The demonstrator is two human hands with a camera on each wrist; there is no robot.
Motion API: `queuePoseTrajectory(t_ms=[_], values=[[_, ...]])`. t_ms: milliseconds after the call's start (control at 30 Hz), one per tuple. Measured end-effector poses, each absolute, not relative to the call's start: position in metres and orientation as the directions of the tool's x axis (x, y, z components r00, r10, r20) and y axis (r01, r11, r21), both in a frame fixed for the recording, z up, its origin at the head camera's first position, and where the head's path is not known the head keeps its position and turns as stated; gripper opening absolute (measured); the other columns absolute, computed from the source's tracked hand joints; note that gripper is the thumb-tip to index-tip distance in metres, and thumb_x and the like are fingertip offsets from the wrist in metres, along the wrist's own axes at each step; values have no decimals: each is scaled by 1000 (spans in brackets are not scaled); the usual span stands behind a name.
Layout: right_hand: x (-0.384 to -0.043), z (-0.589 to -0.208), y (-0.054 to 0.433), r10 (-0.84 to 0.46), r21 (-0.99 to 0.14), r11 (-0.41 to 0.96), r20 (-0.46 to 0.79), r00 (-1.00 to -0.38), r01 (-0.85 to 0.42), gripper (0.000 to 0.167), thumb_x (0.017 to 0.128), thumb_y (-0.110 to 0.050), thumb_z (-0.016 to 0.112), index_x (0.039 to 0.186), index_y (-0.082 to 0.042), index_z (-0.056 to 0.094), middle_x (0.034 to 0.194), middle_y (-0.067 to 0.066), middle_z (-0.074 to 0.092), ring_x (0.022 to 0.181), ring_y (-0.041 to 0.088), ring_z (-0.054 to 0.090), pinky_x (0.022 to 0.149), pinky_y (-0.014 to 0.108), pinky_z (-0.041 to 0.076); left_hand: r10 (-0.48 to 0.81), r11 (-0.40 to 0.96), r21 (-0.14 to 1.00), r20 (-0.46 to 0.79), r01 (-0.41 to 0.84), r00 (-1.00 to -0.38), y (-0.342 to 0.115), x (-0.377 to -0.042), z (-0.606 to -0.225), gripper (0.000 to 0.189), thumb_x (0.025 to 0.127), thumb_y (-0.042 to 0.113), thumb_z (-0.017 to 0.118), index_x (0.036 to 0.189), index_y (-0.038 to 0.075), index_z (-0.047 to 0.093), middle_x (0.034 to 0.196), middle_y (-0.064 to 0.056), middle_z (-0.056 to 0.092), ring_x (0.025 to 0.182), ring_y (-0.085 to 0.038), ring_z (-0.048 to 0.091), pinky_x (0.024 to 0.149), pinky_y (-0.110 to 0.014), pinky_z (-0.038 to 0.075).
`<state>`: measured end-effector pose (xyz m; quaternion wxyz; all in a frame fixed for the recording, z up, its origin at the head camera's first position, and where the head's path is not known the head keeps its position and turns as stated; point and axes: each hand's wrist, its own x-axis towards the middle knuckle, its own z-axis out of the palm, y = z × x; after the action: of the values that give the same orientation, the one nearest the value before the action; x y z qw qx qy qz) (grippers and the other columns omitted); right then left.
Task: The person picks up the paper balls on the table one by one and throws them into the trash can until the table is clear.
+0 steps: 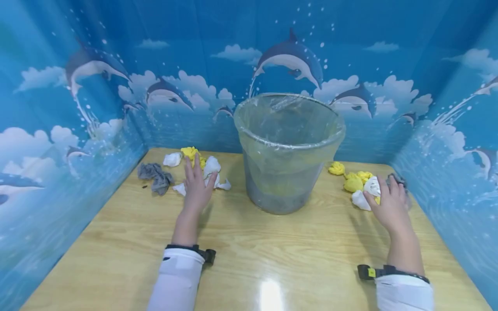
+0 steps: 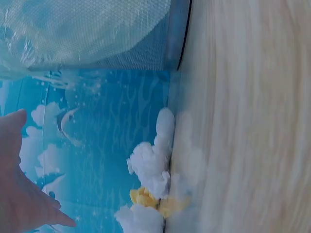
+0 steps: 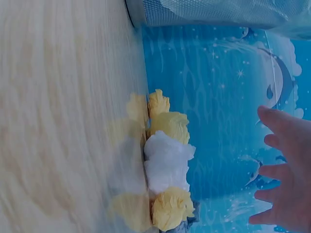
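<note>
My left hand (image 1: 197, 190) is held above the table with its fingers spread and nothing in them. Around and beyond it lie crumpled white paper (image 1: 212, 166), a yellow crumpled ball (image 1: 189, 152) and a grey crumpled piece (image 1: 161, 181). On the other side, my right hand (image 1: 391, 205) hovers with fingers apart, also holding nothing. Near it are yellow crumpled balls (image 1: 353, 183), white crumpled paper (image 1: 361, 200) and a grey piece (image 1: 397, 178) partly hidden by the fingers. The right wrist view shows a gap between the right hand (image 3: 289, 170) and the row of balls.
A grey mesh bin (image 1: 274, 198), lined with a translucent plastic bag (image 1: 288, 151), stands between the two groups at the table's back. Blue dolphin-print curtains (image 1: 202, 34) enclose the wooden table (image 1: 249, 259) at the back and both sides. Each wrist wears a black strap.
</note>
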<state>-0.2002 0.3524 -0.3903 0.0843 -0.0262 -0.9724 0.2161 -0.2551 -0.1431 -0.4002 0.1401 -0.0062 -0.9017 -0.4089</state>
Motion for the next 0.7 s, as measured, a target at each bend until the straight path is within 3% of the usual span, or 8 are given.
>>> queuePoseTrajectory(t_ms=[233, 400, 533, 700], values=[[-204, -393, 356, 65, -426, 904, 107, -992, 14, 79, 101, -52, 34, 155, -3, 2, 153, 37, -10, 137, 61, -8, 103, 77, 5, -92, 522, 825, 306, 216, -947, -120, -255, -396, 74, 102, 40, 41, 157, 19, -4, 162, -13, -13, 147, -40, -12, 114, -66, -2], [-210, -396, 353, 45, -437, 899, 75, -996, 7, 79, 101, -49, 36, 154, 1, 5, 153, 38, -9, 137, 62, -4, 101, 78, 12, -68, 382, 892, 286, 240, -956, -108, -270, -377, 72, 102, 46, 36, 157, 21, -4, 163, -11, -10, 149, -35, -7, 118, -59, 6], [-217, -398, 352, 31, -409, 912, 42, -999, 11, 78, 101, -47, 39, 153, 3, 8, 151, 41, -4, 135, 63, 1, 102, 76, 14, -53, 272, 938, 239, 216, -970, -103, -285, -351, 73, 99, 57, 32, 156, 29, -4, 164, -4, -7, 150, -29, 0, 119, -55, 12], [-228, -401, 356, 0, -350, 937, 14, -1000, -5, 80, 100, -44, 44, 151, 7, 9, 148, 44, 4, 133, 63, 7, 103, 74, 16, -54, 68, 989, 136, 132, -989, -94, -300, -316, 70, 99, 59, 31, 156, 34, -1, 164, 3, 4, 150, -21, 10, 120, -46, 19]])
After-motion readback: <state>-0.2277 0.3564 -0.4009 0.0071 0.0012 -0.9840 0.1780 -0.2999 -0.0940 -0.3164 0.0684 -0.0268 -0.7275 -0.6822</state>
